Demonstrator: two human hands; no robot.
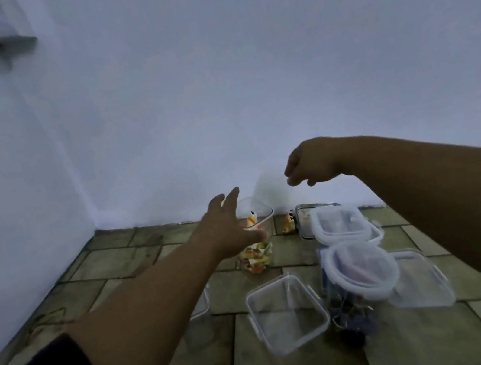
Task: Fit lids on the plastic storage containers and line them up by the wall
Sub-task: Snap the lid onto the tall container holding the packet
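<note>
A tall clear container (258, 251) holding colourful pieces stands on the tiled floor near the wall, its top without a lid. My left hand (226, 230) reaches to it with fingers spread, the thumb against its front side. My right hand (309, 166) hovers above and to the right, fingers curled in a pinch on a faint see-through shape (268, 184) that looks like a clear lid. A lidded square container (340, 223) and a lidded round one (362, 270) sit to the right. An empty open container (286, 313) lies in front.
Another clear container or lid (421, 282) lies at the right, and one more (202, 305) is half hidden under my left forearm. A metal tin (304, 219) and a small orange toy (286, 222) sit by the white wall (217, 90). The room corner is at the left.
</note>
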